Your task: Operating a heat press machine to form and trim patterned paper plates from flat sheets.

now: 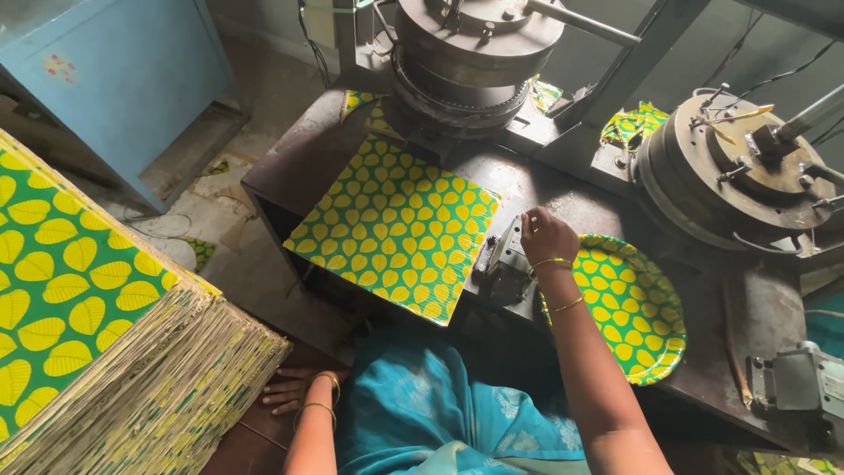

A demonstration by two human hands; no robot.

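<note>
My right hand (547, 236) rests on a small metal switch box (503, 260) at the front of the dark machine table (290, 158), fingers bent over its top. Left of it lies a flat square sheet (396, 224) printed with yellow leaves on green. Just right of my wrist sits a pressed round plate (637, 308) of the same print. My left hand (294, 391) lies flat on a brown surface low down, next to a tall stack of the same printed sheets (97, 325), holding nothing.
Two round metal press dies stand at the back, one at centre (475, 44) and one at right (730, 167). A blue cabinet (114, 79) stands at upper left. A grey box (804, 383) sits at the table's right edge. Scraps lie on the floor.
</note>
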